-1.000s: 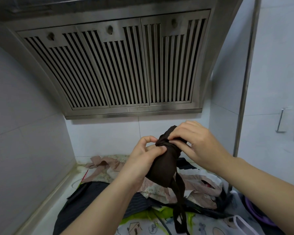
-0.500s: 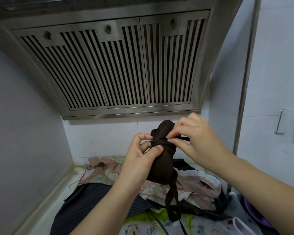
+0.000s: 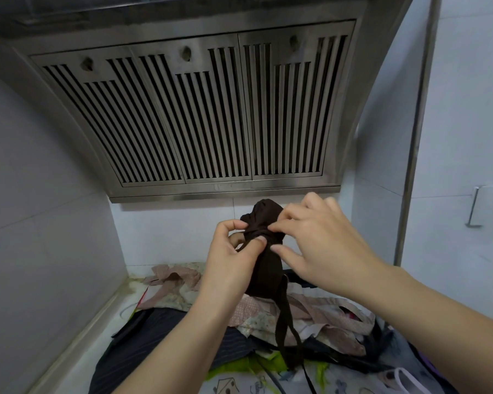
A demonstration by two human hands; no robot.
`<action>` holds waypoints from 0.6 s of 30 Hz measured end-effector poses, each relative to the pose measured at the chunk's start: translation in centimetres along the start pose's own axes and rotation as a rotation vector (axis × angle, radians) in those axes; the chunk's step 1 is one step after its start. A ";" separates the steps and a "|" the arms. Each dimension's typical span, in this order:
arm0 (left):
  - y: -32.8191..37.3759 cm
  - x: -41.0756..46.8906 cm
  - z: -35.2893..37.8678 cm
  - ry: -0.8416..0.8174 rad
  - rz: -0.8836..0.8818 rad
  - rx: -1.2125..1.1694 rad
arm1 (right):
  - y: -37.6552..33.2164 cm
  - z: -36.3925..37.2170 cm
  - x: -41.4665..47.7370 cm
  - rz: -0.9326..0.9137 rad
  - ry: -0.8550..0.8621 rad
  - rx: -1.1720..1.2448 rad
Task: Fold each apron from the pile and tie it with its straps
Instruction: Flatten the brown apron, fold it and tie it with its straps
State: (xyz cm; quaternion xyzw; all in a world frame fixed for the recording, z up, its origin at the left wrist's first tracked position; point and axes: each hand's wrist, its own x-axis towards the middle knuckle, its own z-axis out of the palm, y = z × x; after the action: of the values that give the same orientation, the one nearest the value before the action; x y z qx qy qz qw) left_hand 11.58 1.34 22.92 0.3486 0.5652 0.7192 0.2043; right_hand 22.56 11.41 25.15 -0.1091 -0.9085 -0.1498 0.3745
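Along the left edge the pale bench [image 3: 69,371] runs back to the wall, and the pile [image 3: 177,282] of loose aprons lies heaped on it, still unfolded. Above that pile the left grip [image 3: 234,254] has carried the brown apron [image 3: 268,271] upward over the last second, so the rolled bundle now sits close under the lower lip of the range hood [image 3: 211,123] and well clear of the heap. That grip is clenched on the bundle's left flank, thumb pressed across the bound neck and forefinger curled just above it. Its straps [image 3: 285,331] are already wrapped round the neck, and the spare tails hang straight down from the bundle's base, brushing the cloth below. To the right, the right grip [image 3: 319,243] has slid from capping the top of the roll a second ago to its side, where thumb and forefinger nip the apron's wrapped band while the other fingers fan loosely. By the look of it the fold is done and the tie is being cinched, so this apron is near finished, with many more waiting beneath. The bundle stands nearly upright between the two grips, touching both and resting on nothing.
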 end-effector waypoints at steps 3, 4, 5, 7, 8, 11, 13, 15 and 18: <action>0.1 -0.1 0.0 -0.005 0.012 0.006 | -0.2 -0.5 0.6 0.057 -0.117 0.101; 0.1 -0.2 0.0 -0.005 0.016 0.021 | -0.2 -0.5 0.8 0.075 -0.138 0.141; 0.1 -0.3 0.1 -0.004 0.021 0.046 | -0.1 -0.4 1.0 0.089 -0.148 0.171; -0.1 -0.5 0.1 -0.004 0.049 0.128 | -0.1 -0.1 1.4 0.106 -0.176 0.186; -0.1 -0.5 0.0 -0.006 0.068 0.170 | -0.1 0.2 1.6 0.116 -0.198 0.181; -0.3 -0.5 -0.1 -0.002 0.113 0.238 | -0.1 1.0 2.0 0.152 -0.221 0.197; -0.5 -0.3 -0.1 0.012 0.137 0.269 | -0.4 1.3 2.1 0.189 -0.183 0.225; -0.8 -0.2 0.0 0.027 0.161 0.312 | -0.7 1.7 2.1 0.237 -0.149 0.267; -1.1 -0.2 0.0 0.047 0.184 0.360 | -0.9 2.3 2.1 0.305 -0.129 0.354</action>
State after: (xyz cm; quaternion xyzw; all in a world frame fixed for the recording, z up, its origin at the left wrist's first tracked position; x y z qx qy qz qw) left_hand 11.64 1.52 21.86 0.4129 0.6551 0.6300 0.0587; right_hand 19.30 11.61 24.94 -0.1873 -0.9156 0.0773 0.3472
